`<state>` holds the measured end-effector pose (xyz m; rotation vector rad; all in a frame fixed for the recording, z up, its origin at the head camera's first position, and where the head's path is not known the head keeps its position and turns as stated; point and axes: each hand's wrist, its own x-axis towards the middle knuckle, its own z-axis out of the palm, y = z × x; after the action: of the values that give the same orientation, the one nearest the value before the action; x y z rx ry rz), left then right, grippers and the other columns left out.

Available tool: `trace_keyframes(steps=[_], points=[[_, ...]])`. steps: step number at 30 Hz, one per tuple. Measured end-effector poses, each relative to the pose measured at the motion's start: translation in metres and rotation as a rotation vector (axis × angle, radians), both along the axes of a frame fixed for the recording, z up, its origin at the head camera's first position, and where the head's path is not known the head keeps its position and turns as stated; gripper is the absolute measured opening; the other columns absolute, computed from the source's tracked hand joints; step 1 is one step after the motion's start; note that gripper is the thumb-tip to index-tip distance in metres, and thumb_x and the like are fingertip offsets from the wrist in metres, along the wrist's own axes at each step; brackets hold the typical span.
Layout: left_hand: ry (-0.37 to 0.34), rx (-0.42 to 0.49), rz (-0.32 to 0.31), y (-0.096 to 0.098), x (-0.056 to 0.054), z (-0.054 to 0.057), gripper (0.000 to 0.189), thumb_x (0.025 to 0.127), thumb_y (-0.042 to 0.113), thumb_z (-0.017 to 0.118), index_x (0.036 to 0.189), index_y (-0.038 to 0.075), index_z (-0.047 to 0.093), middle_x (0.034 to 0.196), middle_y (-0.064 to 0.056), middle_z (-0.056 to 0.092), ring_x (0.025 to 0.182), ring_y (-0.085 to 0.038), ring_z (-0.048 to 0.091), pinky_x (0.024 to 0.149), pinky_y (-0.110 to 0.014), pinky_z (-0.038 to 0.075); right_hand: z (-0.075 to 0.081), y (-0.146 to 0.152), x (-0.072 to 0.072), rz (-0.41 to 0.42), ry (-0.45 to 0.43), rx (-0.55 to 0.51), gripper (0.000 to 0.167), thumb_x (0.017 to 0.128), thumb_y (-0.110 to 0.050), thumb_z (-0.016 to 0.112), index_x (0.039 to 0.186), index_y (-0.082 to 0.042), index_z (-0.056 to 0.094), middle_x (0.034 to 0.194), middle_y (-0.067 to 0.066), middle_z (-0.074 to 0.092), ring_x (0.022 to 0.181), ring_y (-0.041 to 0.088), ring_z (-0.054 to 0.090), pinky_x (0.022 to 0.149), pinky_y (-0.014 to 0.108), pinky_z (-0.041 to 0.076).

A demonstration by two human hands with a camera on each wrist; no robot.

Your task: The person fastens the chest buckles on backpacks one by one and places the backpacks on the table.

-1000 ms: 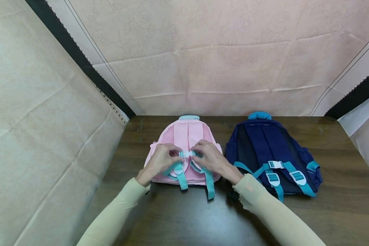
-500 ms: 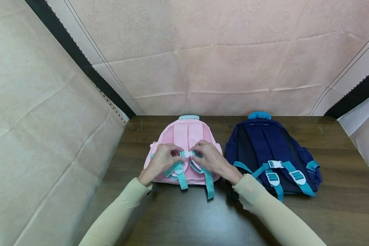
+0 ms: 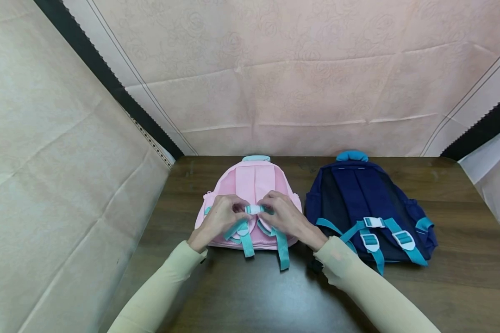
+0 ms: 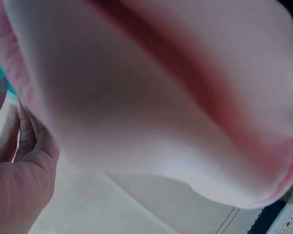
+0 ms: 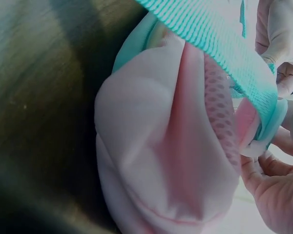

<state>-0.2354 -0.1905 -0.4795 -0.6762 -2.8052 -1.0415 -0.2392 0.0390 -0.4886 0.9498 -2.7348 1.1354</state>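
A small pink backpack (image 3: pixel 256 178) lies on the table with its shoulder-strap side up. Across its middle runs a short turquoise chest strap with a white side-release buckle (image 3: pixel 255 210). My left hand (image 3: pixel 222 215) pinches the strap at the buckle's left end between thumb and fingers. At the other end, my right hand (image 3: pixel 282 213) pinches it the same way. Turquoise webbing (image 5: pixel 210 48) with a white adjuster hangs near the right hand in the right wrist view. Pink fabric (image 4: pixel 117 97) fills most of the left wrist view, hiding the left fingertips' grip.
A navy backpack (image 3: pixel 354 199) with blue straps and white buckles lies just right of the pink one, close to the right forearm. Both rest on a dark wooden table (image 3: pixel 266 300). Pale patterned cloth (image 3: pixel 296 83) hangs behind the table and at its sides.
My left hand has shifted slightly right, toward the right hand, and the strap's left end has come with it. The right hand and the navy backpack have hardly moved.
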Motion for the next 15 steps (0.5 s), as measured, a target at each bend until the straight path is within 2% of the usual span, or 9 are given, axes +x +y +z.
trace_keyframes(steps=[4, 10, 15], points=[[-0.019, -0.047, -0.011, -0.0020, -0.0005, 0.0006, 0.023, 0.084, 0.012, 0.095, 0.103, 0.004, 0.085, 0.086, -0.005, 0.077, 0.076, -0.009, 0.064, 0.070, -0.020, 0.054, -0.0036, -0.0035, 0.0006, -0.002, -0.017, 0.006, 0.028, 0.097, -0.011, 0.082, 0.123, -0.001, 0.080, 0.113, 0.014, 0.075, 0.096, 0.019, 0.065, 0.090, 0.037, 0.061], [-0.091, -0.135, -0.036, -0.0040, -0.0010, 0.0012, 0.025, 0.086, 0.017, 0.094, 0.108, 0.009, 0.084, 0.099, -0.004, 0.081, 0.087, -0.014, 0.070, 0.076, -0.024, 0.057, -0.0072, -0.0064, 0.0027, 0.000, -0.027, 0.013, 0.026, 0.096, -0.010, 0.084, 0.121, -0.002, 0.081, 0.111, 0.012, 0.076, 0.094, 0.018, 0.066, 0.088, 0.037, 0.062], [-0.094, -0.171, -0.040, -0.0051, -0.0003, -0.0023, 0.027, 0.088, 0.022, 0.093, 0.111, 0.012, 0.083, 0.106, -0.002, 0.081, 0.095, -0.018, 0.071, 0.086, -0.034, 0.060, -0.0087, -0.0066, 0.0049, 0.007, -0.028, 0.029, 0.028, 0.097, -0.011, 0.083, 0.123, -0.002, 0.080, 0.112, 0.012, 0.076, 0.094, 0.018, 0.066, 0.089, 0.038, 0.063]])
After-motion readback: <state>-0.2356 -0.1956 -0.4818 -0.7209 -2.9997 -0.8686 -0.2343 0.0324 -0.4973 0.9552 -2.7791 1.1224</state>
